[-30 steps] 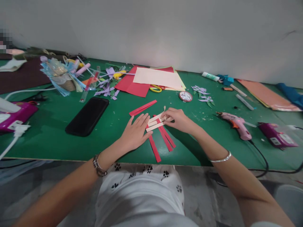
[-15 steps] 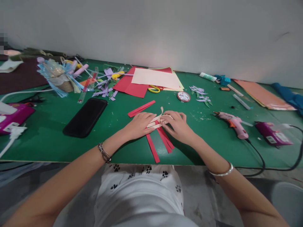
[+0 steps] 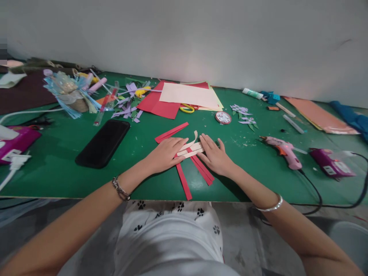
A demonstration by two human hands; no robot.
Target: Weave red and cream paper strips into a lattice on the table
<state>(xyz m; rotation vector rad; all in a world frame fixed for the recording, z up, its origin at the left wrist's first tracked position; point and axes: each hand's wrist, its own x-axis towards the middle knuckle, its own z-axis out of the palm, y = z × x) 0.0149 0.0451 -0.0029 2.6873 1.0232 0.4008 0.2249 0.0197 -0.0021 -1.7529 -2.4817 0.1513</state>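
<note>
Several cream paper strips lie side by side between my hands, crossing red paper strips that point toward the table's front edge. One cream strip curls up at its free end. My left hand rests over the left ends, its fingers laid out flat and its thumb on the lowest cream strip. With fingers stretched and apart, my right hand presses on the right ends of the cream strips. Behind my left hand lie more red strips. My palms hide part of the crossing.
A black phone lies to the left. Cream and red paper sheets are at the back, with yellow-handled scissors beside them. On the right are a pink glue gun with its cord and a purple power strip.
My right hand has flattened and shifted slightly right, uncovering more of the cream strips. Its fingers were bent over them before. The lower red strips have swung a little.
</note>
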